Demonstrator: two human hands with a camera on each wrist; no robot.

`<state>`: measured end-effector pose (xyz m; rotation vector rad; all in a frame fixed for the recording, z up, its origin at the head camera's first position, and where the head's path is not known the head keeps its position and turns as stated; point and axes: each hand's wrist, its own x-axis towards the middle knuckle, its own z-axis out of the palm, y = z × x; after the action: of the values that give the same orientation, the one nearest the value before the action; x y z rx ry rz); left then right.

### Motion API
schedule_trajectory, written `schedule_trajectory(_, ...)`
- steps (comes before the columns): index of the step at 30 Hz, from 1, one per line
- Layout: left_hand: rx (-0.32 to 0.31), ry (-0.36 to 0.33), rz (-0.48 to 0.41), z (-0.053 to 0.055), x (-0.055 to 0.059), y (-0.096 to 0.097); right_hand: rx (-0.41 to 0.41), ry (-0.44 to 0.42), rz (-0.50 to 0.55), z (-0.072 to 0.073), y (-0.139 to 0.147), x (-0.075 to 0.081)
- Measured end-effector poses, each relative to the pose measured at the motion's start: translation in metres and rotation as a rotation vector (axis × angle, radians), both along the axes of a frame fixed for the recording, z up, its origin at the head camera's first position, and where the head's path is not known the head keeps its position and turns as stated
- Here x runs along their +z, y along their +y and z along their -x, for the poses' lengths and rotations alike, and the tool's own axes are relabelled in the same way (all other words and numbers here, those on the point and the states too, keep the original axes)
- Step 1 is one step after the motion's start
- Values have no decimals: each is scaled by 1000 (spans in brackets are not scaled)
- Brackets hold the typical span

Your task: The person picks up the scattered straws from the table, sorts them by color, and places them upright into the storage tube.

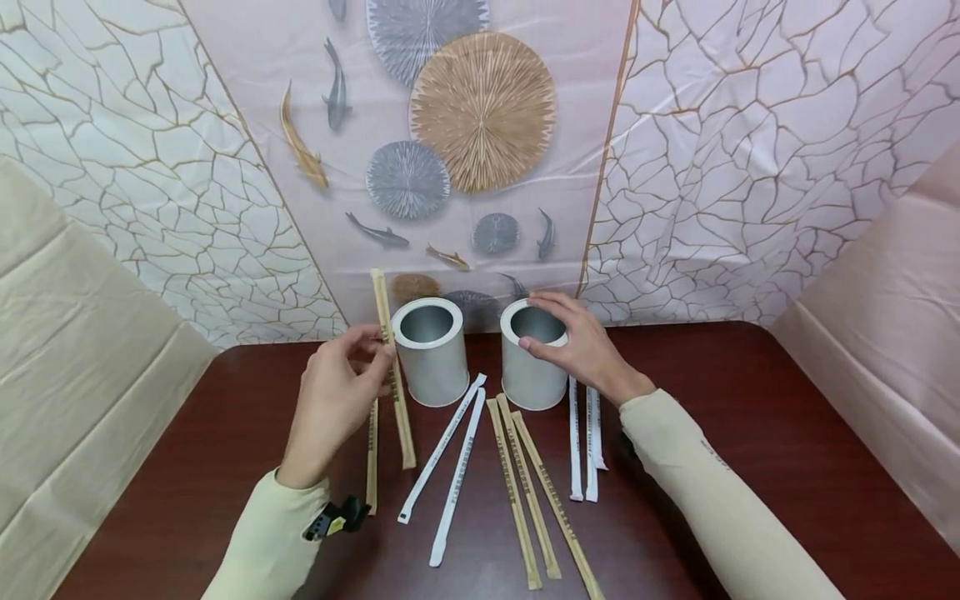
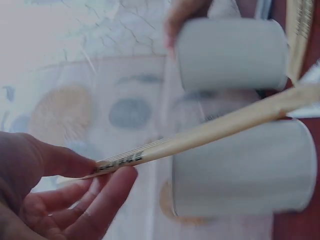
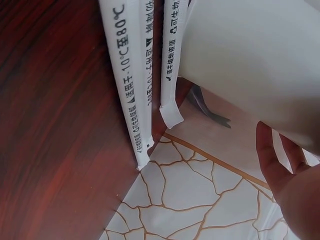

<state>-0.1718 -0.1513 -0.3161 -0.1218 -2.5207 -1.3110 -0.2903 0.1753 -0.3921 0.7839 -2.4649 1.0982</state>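
Observation:
Between thumb and fingers, my left hand (image 1: 333, 396) pinches a straw in a brown paper wrapper (image 1: 398, 404). The straw stands nearly upright beside the left can (image 1: 433, 371), leaning a little, its top above the rim. In the left wrist view this brown straw (image 2: 200, 137) crosses in front of that can. My right hand (image 1: 588, 346) grips the top of the right can (image 1: 532, 379), thumb at the near rim and fingers at the far rim. Both cans are pale, upright and open-topped, with bare metal showing inside.
Another brown-wrapped straw (image 1: 372, 471) lies by the left wrist. Two white-wrapped straws (image 1: 461, 471) lie before the left can, three brown-wrapped straws (image 1: 517, 492) before the right one. More white-wrapped straws (image 3: 129, 85) lie right of it. A patterned cloth (image 1: 300, 250) hangs behind the table.

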Motion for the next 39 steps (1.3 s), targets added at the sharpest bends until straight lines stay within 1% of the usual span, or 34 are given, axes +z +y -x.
schedule_trajectory(4,-76,99,-151,6,9,20,-2,-3,28,-2,3,0)
schedule_trajectory(9,-171,220,-292,17,17,40,7,-29,41,-2,3,-2)
schedule_trajectory(12,-206,267,-338,23,22,48,15,-38,41,-1,-1,-2)
schedule_trajectory(16,-236,304,-386,36,28,60,19,-37,43,-1,-2,0)
schedule_trajectory(20,-274,347,-437,50,31,72,21,-34,44,-1,0,-2)
schedule_trajectory(25,-302,410,-478,63,36,85,23,-26,46,0,2,-3)
schedule_trajectory(27,-295,432,-477,68,38,90,26,-24,50,0,2,-3)
schedule_trajectory(29,-305,449,-468,74,39,95,28,-23,54,0,2,-3)
schedule_trajectory(32,-327,434,-417,84,34,104,28,-20,53,1,2,-3)
schedule_trajectory(35,-340,372,-319,93,24,110,30,-20,52,0,2,-3)
schedule_trajectory(39,-315,272,-151,102,13,113,24,-24,48,-1,2,-1)
